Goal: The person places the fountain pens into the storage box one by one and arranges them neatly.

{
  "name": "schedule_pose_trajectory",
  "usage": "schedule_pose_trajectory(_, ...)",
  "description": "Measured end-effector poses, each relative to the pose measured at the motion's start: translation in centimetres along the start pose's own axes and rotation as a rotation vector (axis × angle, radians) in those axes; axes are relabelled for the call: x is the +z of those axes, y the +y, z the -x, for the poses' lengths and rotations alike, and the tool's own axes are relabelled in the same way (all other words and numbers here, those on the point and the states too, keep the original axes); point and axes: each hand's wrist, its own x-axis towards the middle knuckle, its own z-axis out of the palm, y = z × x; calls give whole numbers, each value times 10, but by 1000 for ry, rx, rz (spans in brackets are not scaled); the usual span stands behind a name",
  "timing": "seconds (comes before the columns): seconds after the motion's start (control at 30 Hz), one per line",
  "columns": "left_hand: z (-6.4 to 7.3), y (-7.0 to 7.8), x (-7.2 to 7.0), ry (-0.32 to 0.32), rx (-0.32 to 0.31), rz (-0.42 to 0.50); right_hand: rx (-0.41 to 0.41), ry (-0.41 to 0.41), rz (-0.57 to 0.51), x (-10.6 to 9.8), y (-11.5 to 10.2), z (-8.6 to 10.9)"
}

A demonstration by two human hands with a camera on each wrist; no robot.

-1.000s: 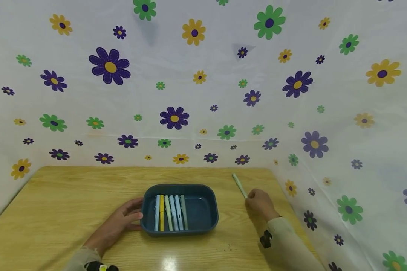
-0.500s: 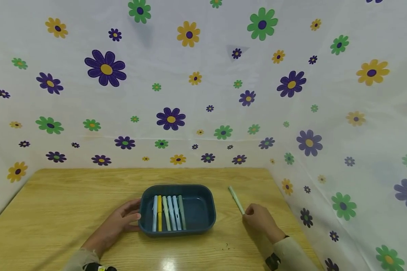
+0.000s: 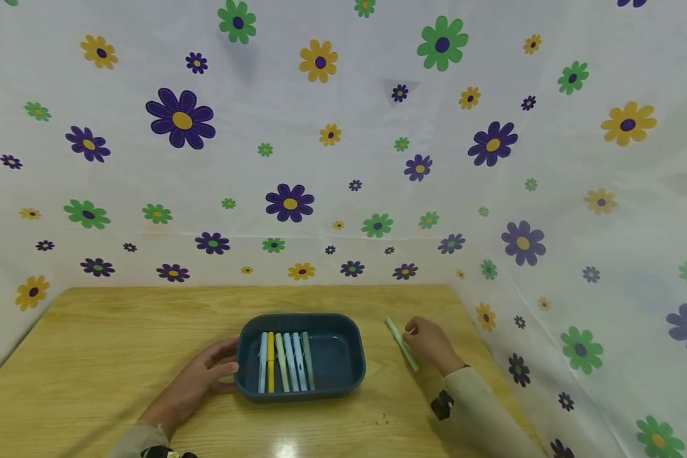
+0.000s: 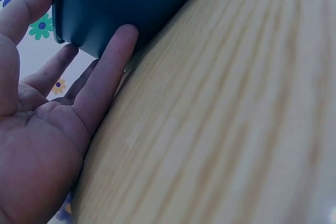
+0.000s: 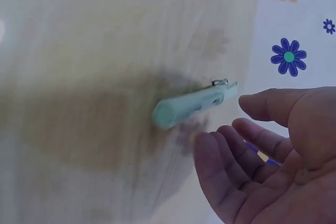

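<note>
A pale green pen (image 3: 401,344) with a metal clip lies slantwise on the table, right of a dark blue tray (image 3: 336,394). My right hand (image 3: 432,343) is close over this pen. In the right wrist view, the thumb and fingers of that hand (image 5: 262,166) are apart, with the pen (image 5: 189,106) beyond the fingertips. My left hand (image 3: 200,375) rests against the tray's left end. Seen from the left wrist, its fairly straight fingers (image 4: 107,69) touch the tray's outer wall (image 4: 121,3). Several pens, light blue, yellow and green, lie side by side in the tray's left half.
The wooden table (image 3: 149,324) is bordered at the back and sides by a white sheet (image 3: 235,172) printed with flowers. Some small dark specks (image 3: 383,418) mark the table in front of the tray's right end.
My right hand first drew the green pen toward me along the table, holding its near end. It has now let go and moved up beside the pen's middle. The left hand stays at the tray.
</note>
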Motion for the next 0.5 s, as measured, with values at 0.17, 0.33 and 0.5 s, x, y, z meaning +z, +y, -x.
schedule_pose_trajectory(0.17, 0, -1, 1, -27, 12, 14, 26, -20, -2, 6, -7, -16)
schedule_pose_trajectory(0.33, -1, -1, 2, -17, -10, 20, 48, -31, -3, 8, -8, -24)
schedule_pose_trajectory(0.5, 0, -1, 0, -1, -18, 19, 60, -27, -15, 10, -7, -28)
